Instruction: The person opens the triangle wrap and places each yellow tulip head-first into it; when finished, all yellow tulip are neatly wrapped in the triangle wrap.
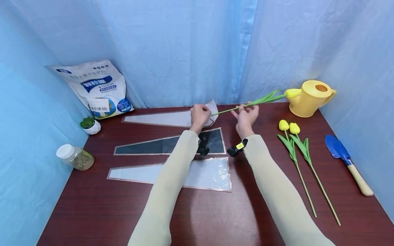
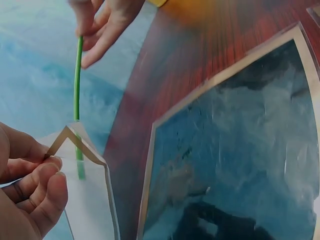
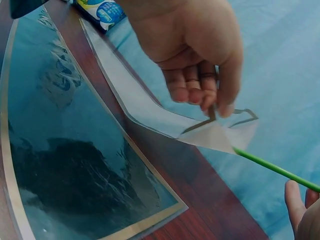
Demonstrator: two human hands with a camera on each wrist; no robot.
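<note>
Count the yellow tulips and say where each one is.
3. One tulip is in the right hand, its stem end inside the white pouch; a second and a third lie side by side on the table, left of the blue trowel. None appears hidden.

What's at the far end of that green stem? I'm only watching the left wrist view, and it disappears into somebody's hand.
Observer: A yellow flower; the head view shows it.
Visitor: Lovely! Are there any others like it?
Observer: Yes, two more flowers lie on the table, right of the right sleeve.
Visitor: Any garden tools about?
Observer: A small shovel with a blue blade lies near the table's right edge.
</note>
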